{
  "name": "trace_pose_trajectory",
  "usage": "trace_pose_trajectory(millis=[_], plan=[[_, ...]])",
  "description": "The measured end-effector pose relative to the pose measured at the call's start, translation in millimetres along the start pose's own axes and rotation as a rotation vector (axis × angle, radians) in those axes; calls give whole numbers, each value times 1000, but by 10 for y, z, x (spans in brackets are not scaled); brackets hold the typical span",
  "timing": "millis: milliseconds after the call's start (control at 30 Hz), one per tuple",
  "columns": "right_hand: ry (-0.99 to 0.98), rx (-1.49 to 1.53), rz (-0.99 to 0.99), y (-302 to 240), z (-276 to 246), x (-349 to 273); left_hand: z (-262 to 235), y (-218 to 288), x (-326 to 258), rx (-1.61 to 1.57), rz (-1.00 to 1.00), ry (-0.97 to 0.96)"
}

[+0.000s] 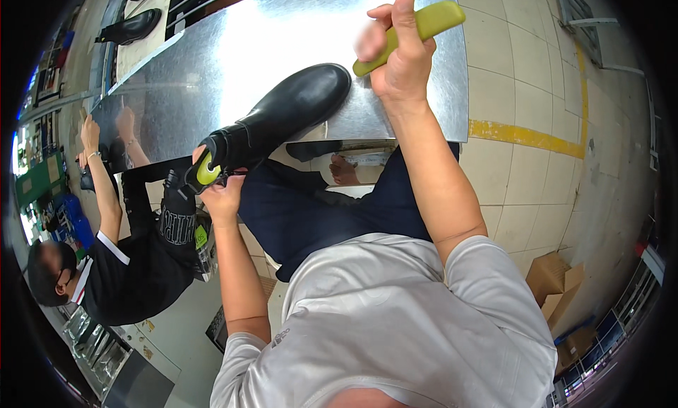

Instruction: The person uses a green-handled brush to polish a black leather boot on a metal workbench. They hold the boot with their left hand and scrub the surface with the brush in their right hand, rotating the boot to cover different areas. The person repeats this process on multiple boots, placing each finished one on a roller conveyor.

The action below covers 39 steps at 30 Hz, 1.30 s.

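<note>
A black ankle boot [286, 108] with a strap lies on the shiny metal table [162, 90], its rounded toe pointing away to the right. Inside its opening shows a lime-green piece [207, 169] with a pale ring, probably a shoe last. My left hand [224, 196] is closed on the boot's upper end at the table's near edge; some fingers are hidden behind it. Beyond the toe, my right hand [400, 55] grips a long, flat olive-green piece [439, 21] with rounded ends. The piece's near end is close to the toe; I cannot tell whether they touch.
Another black boot [131, 27] rests on a shelf at the far left. A person in black [152, 267] sits close on my left, one arm reaching toward the table. Cardboard boxes [551, 284] stand on the tiled floor [522, 168] to my right.
</note>
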State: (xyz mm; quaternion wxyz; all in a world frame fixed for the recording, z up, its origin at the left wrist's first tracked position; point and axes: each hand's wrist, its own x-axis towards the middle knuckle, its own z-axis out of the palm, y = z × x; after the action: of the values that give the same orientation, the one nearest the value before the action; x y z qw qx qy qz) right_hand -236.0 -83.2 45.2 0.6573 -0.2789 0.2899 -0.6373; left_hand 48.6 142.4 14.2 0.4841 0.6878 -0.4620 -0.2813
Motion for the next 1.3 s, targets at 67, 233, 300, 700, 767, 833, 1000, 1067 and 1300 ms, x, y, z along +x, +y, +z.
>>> trace_pose_trajectory(millis=[67,233,300,700,767,833,1000,1067,1300], plan=[[-52,61,13,112,11,36,-46,47,133,-70,80,-173],[-226,88,10,241,67,105,144,391,270,-329,-103,-360],[-295,24,23,270,79,154,195,503,177,-324,-177,-348],[-450,56,195,224,60,116,445,883,-449,-28,-43,-280],[-495,96,154,257,21,96,483,942,-419,78,-29,-335],[-477,91,147,299,33,84,535,984,-422,104,22,-341],[-466,165,126,312,285,229,463,969,-551,-54,-338,-347],[-432,262,202,332,424,234,460,888,-639,-116,-389,-277],[-548,-233,26,330,955,164,429,677,-787,-199,-427,-304]])
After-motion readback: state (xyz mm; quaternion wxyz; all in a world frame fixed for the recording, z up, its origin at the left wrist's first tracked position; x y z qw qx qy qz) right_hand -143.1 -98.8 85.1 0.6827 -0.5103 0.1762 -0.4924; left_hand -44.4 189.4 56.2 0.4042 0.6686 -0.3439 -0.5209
